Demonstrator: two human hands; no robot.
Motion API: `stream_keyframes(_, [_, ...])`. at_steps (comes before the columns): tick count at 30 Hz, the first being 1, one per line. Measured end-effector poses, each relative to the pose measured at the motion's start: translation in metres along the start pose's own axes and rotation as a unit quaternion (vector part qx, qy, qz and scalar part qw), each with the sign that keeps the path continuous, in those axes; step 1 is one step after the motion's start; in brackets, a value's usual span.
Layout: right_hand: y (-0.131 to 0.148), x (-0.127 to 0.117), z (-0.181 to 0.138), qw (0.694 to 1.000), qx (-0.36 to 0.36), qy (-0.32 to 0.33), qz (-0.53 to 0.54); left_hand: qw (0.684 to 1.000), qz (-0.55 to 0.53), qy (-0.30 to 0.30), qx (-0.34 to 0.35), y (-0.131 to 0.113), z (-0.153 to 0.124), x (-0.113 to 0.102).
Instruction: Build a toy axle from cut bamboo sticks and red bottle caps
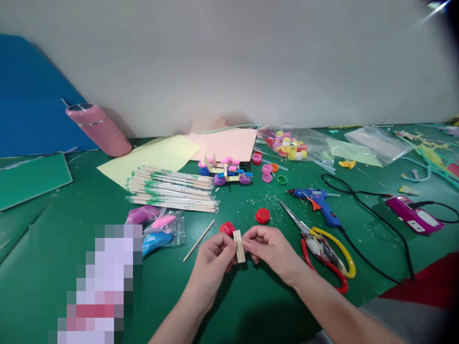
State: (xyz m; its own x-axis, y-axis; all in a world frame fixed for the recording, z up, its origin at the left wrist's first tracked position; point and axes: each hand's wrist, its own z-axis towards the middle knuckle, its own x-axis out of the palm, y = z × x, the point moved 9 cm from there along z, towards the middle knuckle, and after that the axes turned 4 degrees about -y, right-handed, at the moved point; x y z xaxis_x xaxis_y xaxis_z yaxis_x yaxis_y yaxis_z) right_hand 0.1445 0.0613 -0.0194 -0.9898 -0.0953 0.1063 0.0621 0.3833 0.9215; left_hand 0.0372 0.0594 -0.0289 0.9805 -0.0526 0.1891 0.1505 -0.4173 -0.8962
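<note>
Between the fingers of both hands is a small bundle of short wooden stick pieces (239, 247), held upright side by side. My left hand (212, 260) pinches it from the left and my right hand (269, 249) from the right. Just beyond the fingers lie two red bottle caps, one (227, 228) partly behind my left hand and the other (263, 216) farther right. To the left of my left hand rests a single thin wooden stick (199, 240). Scissors with red handles (315, 251) and pliers with a yellow handle (349, 253) lie together right of my right hand.
Wrapped chopsticks (172, 188) lie at centre left, near a small toy vehicle (229, 173). A blue glue gun (319, 200) trails a black cord at right. Bagged clay (161, 229), a pink bottle (98, 129), a bag of coloured caps (289, 145) and a purple device (414, 214) surround the area.
</note>
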Motion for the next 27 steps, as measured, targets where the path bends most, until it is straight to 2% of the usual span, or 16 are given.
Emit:
stream_keyframes(15, [-0.003, 0.003, -0.003, 1.000, -0.002, 0.017, -0.019, 1.000, -0.008, -0.010, 0.014, -0.005, -0.001, 0.000])
stream_keyframes(27, [-0.001, 0.005, -0.006, 0.998, -0.027, 0.049, 0.012, 0.997, -0.041, 0.062, 0.013, -0.004, -0.003, 0.010])
